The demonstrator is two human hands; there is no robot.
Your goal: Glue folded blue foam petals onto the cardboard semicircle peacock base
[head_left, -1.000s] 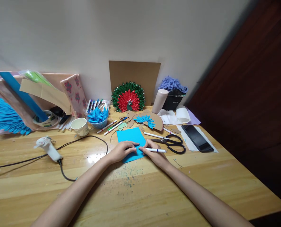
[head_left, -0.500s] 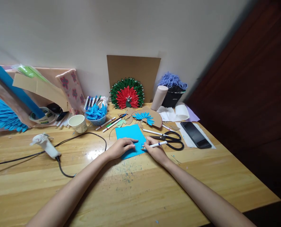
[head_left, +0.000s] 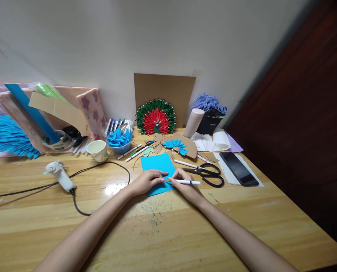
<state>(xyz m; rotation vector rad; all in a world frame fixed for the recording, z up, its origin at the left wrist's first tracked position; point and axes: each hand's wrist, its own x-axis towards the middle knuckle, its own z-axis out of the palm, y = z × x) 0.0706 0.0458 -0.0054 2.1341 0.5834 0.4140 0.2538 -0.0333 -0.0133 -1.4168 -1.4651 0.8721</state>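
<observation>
A bright blue sheet (head_left: 157, 160) lies flat on the wooden table. My left hand (head_left: 148, 182) rests on its lower left part, fingers stretched out and lying flat. In my right hand (head_left: 187, 189) is a white marker pen (head_left: 189, 182), gripped with its tip low over the sheet near my left fingertips. Whether the tip touches the sheet I cannot tell. Black-handled scissors (head_left: 209, 173) lie just right of my right hand, with another white marker (head_left: 185, 164) beside the blades. Behind the sheet is a cardboard fan shape (head_left: 189, 146) bearing blue petals (head_left: 177, 146).
A glue gun (head_left: 61, 176) with a black cord lies at left, near a paper cup (head_left: 97, 151) and a bowl (head_left: 120, 147) of blue pieces. A phone (head_left: 239, 169) lies at right. A red-and-green peacock craft (head_left: 156, 118) leans on cardboard (head_left: 165, 87) at the back.
My right hand with the marker has moved left across the sheet, closer to my left hand. The whole view has shifted slightly; my left hand stays on the sheet.
</observation>
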